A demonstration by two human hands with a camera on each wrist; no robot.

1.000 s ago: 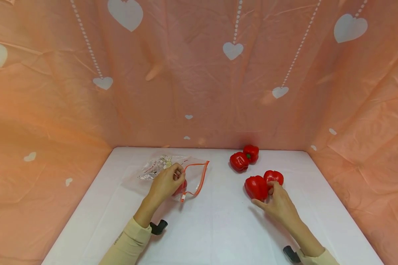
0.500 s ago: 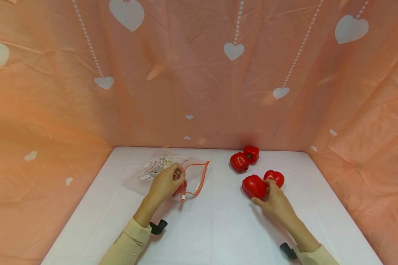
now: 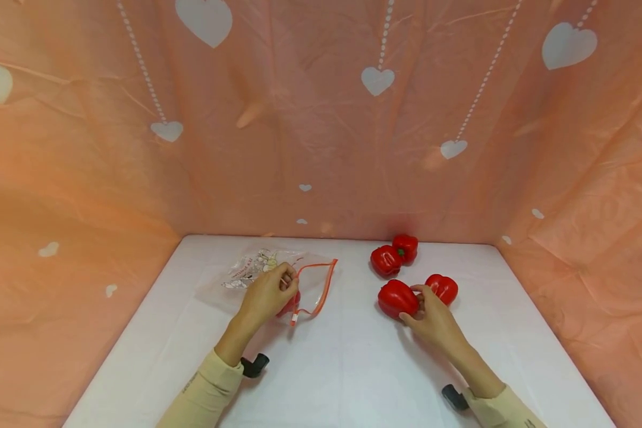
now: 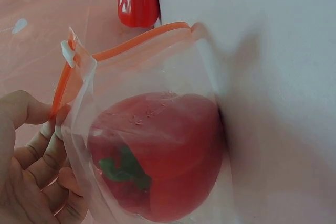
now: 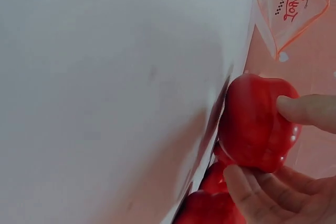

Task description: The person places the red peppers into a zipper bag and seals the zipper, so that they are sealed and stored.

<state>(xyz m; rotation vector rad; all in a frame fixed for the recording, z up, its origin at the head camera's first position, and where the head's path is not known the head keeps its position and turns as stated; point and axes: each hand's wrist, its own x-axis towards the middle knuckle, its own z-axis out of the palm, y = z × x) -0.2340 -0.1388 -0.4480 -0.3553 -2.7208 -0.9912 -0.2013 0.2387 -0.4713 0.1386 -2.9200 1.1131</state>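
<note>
Left of centre in the head view, the left hand (image 3: 267, 292) pinches the orange edge of a clear zip bag (image 3: 246, 270) whose mouth gapes to the right. Inside the bag, the left wrist view shows a red pepper (image 4: 163, 156) with a green stem. The right hand (image 3: 436, 318) grips another red pepper (image 3: 398, 298) between thumb and fingers, low over the table. That same pepper (image 5: 257, 121) fills the middle of the right wrist view, thumb on one side and fingers on the other.
Just behind the right hand sits a red pepper (image 3: 443, 289). Two more peppers, one (image 3: 386, 261) touching the other (image 3: 405, 248), lie near the back edge of the white table (image 3: 321, 380). An orange sheet with hearts (image 3: 331, 148) hangs around the table.
The right hand has moved left with its pepper, away from the pepper behind it. The left hand and the bag have hardly moved.
</note>
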